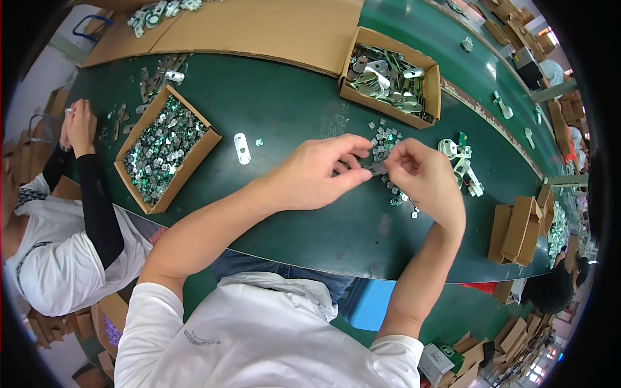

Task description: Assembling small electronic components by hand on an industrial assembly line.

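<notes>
My left hand (317, 173) and my right hand (428, 180) meet above the green table. A small grey flat piece (378, 169) bridges their fingertips. My left thumb and curled fingers close on one end, while the right fingers pinch the other; they partly hide the piece. Small clear square pieces (384, 134) are scattered beneath and beyond my hands. To the left lie a whitish oblong plate (242, 149) with holes and one small green-tinted square (259, 142). White and green parts (462, 165) lie just right of my right hand.
An open cardboard box (185, 172) of small clear squares stands left; another box (381, 110) holds oblong metal plates at the back. Flat cardboard (259, 32) covers the far edge. At left, a co-worker's clasped hands (80, 126) rest by the table. Small cartons (517, 229) stand right.
</notes>
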Action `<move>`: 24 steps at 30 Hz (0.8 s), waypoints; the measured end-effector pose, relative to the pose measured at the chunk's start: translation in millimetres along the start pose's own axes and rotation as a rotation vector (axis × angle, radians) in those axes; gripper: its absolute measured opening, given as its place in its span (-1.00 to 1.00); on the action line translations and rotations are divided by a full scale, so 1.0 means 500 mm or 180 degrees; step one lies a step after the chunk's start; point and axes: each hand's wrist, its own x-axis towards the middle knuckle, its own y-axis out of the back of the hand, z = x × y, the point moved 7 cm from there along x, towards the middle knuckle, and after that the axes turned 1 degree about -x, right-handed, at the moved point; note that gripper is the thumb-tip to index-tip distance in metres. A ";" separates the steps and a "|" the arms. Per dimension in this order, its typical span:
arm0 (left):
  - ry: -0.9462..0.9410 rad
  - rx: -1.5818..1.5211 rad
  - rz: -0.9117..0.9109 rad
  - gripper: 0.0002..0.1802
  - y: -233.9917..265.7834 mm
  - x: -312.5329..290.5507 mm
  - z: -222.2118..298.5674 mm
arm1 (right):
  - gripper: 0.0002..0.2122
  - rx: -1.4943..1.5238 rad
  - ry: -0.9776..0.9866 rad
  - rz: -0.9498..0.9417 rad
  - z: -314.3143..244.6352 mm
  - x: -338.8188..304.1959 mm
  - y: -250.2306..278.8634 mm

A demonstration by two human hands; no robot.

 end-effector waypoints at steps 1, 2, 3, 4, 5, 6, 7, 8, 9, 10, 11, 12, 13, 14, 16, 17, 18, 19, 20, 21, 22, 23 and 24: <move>-0.0111 0.0140 -0.0027 -0.72 -0.006 0.001 0.004 | -0.86 0.0138 0.0099 0.0014 -0.005 0.006 -0.012; -0.0221 0.0280 -0.0054 -0.69 -0.010 0.002 0.006 | -0.86 0.0276 0.0198 0.0028 -0.009 0.011 -0.021; -0.0220 0.0543 -0.0203 -0.73 -0.009 0.005 0.000 | -0.85 0.0417 0.0198 -0.0058 -0.010 0.014 -0.030; 0.0121 0.0494 -0.0152 -0.75 0.001 0.008 -0.011 | -0.86 0.0380 0.0194 0.0053 -0.012 0.014 -0.029; 0.0463 0.0444 -0.0099 -0.77 0.011 0.009 -0.017 | -0.86 0.0343 0.0191 0.0162 -0.014 0.015 -0.027; 0.0804 0.0393 -0.0044 -0.78 0.021 0.008 -0.029 | -0.86 0.0307 0.0189 0.0270 -0.015 0.015 -0.024; 0.0646 0.0464 0.0133 -0.79 0.036 0.013 -0.028 | -0.87 0.0108 0.0217 0.0184 -0.015 0.013 -0.025; 0.0648 0.0389 0.0197 -0.79 0.045 0.013 -0.030 | -0.87 -0.0090 0.0245 0.0097 -0.014 0.009 -0.024; 0.0649 0.0314 0.0262 -0.78 0.052 0.013 -0.031 | -0.87 -0.0289 0.0275 0.0010 -0.014 0.006 -0.026; 0.0654 0.0249 0.0328 -0.77 0.059 0.012 -0.032 | -0.87 -0.0413 0.0283 -0.0027 -0.014 0.006 -0.031; 0.0687 0.0274 0.0369 -0.75 0.062 0.012 -0.036 | -0.87 -0.0538 0.0292 -0.0064 -0.012 0.007 -0.038; 0.0773 0.0244 0.0346 -0.76 0.060 0.011 -0.036 | -0.86 -0.0664 0.0301 -0.0101 -0.012 0.008 -0.044; 0.0857 0.0215 0.0320 -0.76 0.058 0.011 -0.034 | -0.86 -0.0630 0.0309 -0.0131 -0.015 0.009 -0.048; 0.0940 0.0184 0.0295 -0.76 0.056 0.010 -0.034 | -0.87 -0.0673 0.0338 -0.0141 -0.015 0.009 -0.053; 0.1070 0.0036 0.0192 -0.76 0.048 0.007 -0.036 | -0.88 -0.0746 0.0408 -0.0157 -0.010 0.011 -0.063; 0.1135 -0.0029 0.0144 -0.76 0.045 0.006 -0.038 | -0.88 -0.0813 0.0412 -0.0150 -0.011 0.011 -0.063; 0.1180 -0.0114 0.0131 -0.75 0.042 0.006 -0.045 | -0.89 -0.0880 0.0417 -0.0144 -0.014 0.011 -0.062; 0.1215 -0.0203 0.0118 -0.75 0.040 0.005 -0.052 | -0.89 -0.0955 0.0423 -0.0133 -0.018 0.011 -0.062; 0.1251 -0.0291 0.0106 -0.74 0.039 0.005 -0.058 | -0.89 -0.0911 0.0450 -0.0068 -0.021 0.011 -0.061; 0.1236 -0.0328 0.0118 -0.75 0.041 0.004 -0.059 | -0.89 -0.0864 0.0478 -0.0004 -0.023 0.012 -0.059; 0.1216 -0.0385 0.0112 -0.75 0.039 0.005 -0.058 | -0.90 -0.0833 0.0483 0.0065 -0.022 0.011 -0.056; 0.1196 -0.0441 0.0106 -0.76 0.036 0.006 -0.057 | -0.90 -0.0716 0.0365 0.0140 -0.020 0.013 -0.050; 0.1242 -0.0574 0.0142 -0.78 0.036 0.006 -0.056 | -0.90 -0.0599 0.0247 0.0215 -0.020 0.014 -0.043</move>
